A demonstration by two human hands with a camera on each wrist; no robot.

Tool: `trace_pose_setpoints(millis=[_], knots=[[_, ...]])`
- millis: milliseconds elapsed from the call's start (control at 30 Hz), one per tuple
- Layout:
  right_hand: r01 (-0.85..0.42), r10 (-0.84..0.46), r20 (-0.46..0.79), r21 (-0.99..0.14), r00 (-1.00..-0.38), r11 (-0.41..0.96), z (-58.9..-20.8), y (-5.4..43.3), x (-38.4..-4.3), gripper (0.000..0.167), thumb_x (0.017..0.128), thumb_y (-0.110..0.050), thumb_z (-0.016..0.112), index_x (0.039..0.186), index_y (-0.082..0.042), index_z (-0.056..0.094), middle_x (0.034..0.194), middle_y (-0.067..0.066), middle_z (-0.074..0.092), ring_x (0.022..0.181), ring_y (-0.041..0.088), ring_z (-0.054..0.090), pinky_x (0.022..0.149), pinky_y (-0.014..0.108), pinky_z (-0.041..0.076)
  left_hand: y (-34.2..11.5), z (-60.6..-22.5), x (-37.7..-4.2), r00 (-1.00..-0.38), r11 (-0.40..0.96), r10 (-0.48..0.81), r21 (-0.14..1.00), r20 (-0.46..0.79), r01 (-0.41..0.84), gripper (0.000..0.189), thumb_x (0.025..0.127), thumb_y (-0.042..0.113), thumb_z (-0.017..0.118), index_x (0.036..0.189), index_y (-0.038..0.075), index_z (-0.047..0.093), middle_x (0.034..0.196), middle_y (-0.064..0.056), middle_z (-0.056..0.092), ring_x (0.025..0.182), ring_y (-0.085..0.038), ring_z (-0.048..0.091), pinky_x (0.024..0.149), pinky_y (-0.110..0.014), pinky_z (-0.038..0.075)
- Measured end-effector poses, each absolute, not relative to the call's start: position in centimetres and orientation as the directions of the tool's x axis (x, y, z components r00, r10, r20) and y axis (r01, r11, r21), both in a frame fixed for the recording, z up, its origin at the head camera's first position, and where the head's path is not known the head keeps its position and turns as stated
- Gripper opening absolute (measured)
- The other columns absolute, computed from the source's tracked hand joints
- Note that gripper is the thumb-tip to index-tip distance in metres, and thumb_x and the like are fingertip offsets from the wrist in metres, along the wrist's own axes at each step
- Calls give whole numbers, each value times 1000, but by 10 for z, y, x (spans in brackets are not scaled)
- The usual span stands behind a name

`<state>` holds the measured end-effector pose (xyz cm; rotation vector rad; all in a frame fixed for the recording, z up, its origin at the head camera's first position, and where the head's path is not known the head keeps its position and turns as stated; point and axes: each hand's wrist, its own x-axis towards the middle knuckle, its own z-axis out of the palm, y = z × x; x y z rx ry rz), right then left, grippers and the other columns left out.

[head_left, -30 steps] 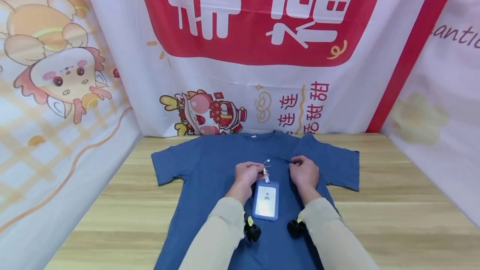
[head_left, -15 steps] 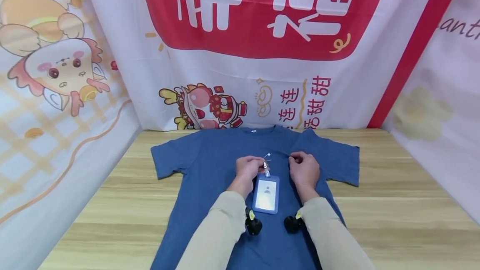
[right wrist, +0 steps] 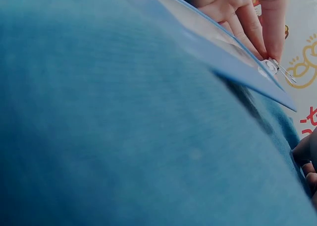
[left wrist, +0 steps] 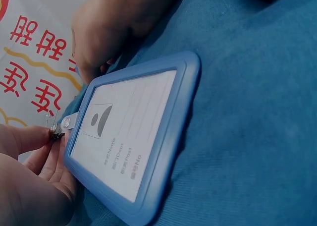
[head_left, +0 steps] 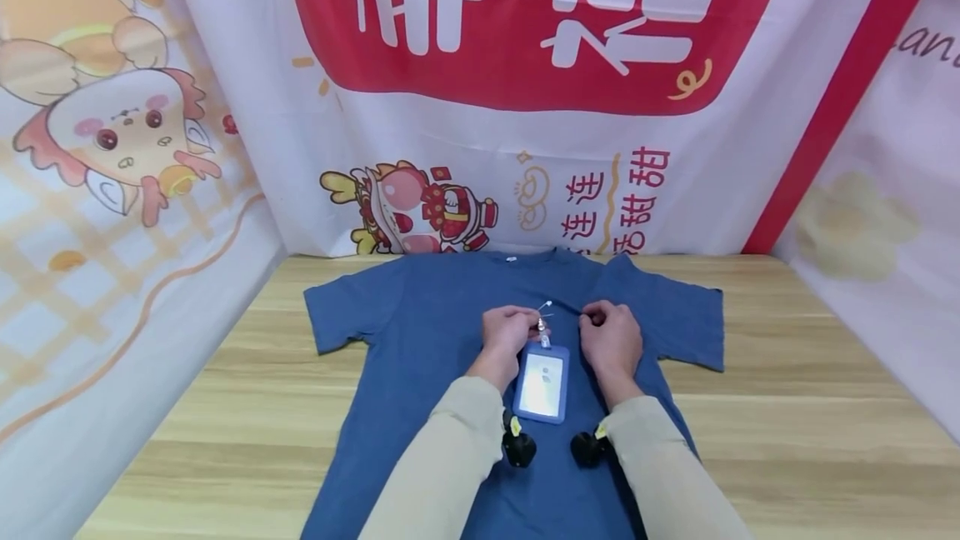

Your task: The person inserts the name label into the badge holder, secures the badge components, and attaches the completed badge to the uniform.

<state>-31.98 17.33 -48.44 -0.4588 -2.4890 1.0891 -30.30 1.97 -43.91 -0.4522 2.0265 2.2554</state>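
Note:
A blue T-shirt lies spread on the table. Above its chest my left hand pinches the metal clip of a blue-framed ID badge holder between thumb and fingers. From that clip an opened safety pin points up and right; its thin wires also show in the right wrist view, beside the left fingertips. The badge hangs below, its white card facing up. To the right of the badge, my right hand pinches a bit of the shirt's chest, raising a crease; its fingertips are partly hidden in the left wrist view.
The wooden table shows on both sides of the shirt. A printed white and red cloth hangs at the back, with patterned cloths at left and right. Black wrist cameras sit under both wrists.
My left hand has shifted slightly right with the badge and pin, nearer the right hand. The right hand keeps its hold on the shirt. The head view has tilted a little.

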Motion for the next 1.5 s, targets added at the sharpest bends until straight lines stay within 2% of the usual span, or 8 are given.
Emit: trace_pose_setpoints(millis=[233,433,767,1100,1500], knots=[[143,495,200,-807,-846,572,-482,173,-320,12,102,-20,72,107,-12,79,134,13,53,129,36,51,109,61,46,25,-440,-308,-939,-132,-205,959,-275,-252,16,100,1,72,112,-3,81,101,-18,81,85,-23,80,73,-26,64],[157,496,199,-793,-845,588,-481,170,-318,12,103,-19,71,109,-12,79,136,11,56,135,35,51,112,63,45,32,-442,-307,-922,-126,-263,958,-284,-259,12,96,-1,75,105,-2,83,96,-17,81,76,-20,79,68,-27,64],[141,472,207,-787,-857,601,-478,169,-323,14,102,-20,71,111,-13,78,133,11,60,131,35,54,109,62,46,36,-441,-311,-911,-105,-312,963,-269,-248,9,96,-2,74,101,-3,82,94,-17,81,74,-20,79,67,-27,65],[134,476,201,-804,-856,580,-477,176,-320,14,102,-21,71,112,-15,80,121,11,66,107,33,61,87,52,48,38,-444,-312,-918,-60,-316,971,-238,-231,9,95,-5,73,98,-3,82,95,-15,80,77,-20,78,69,-30,67],[142,460,166,-814,-872,563,-474,180,-319,16,104,-21,70,114,-15,80,112,11,67,99,30,62,78,43,45,51,-447,-317,-933,-114,-273,971,-236,-212,11,94,-8,70,97,-4,80,92,-16,77,76,-19,77,70,-31,67]])
